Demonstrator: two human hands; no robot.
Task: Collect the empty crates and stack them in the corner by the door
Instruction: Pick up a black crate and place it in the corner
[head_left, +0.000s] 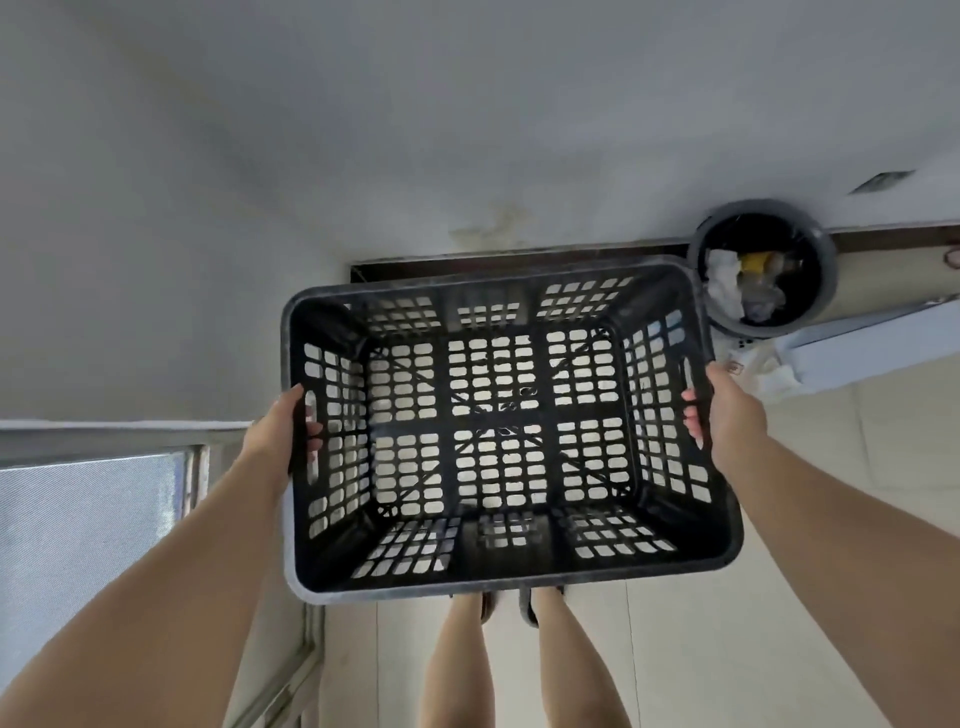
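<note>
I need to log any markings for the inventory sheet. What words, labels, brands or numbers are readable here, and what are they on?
None can be read.
Black crate, held by the left hand and right hand: raised moulded marks at the centre of its floor, too blurred to read.
Small reddish mark on the white packet beside the bin: too small to read.
Contents of the bin: no legible print.

Both arms stretched out front, left hand (283, 431) and right hand (724, 410) clamped on opposite crate (498, 571) rims, fingers curled inside.
</note>
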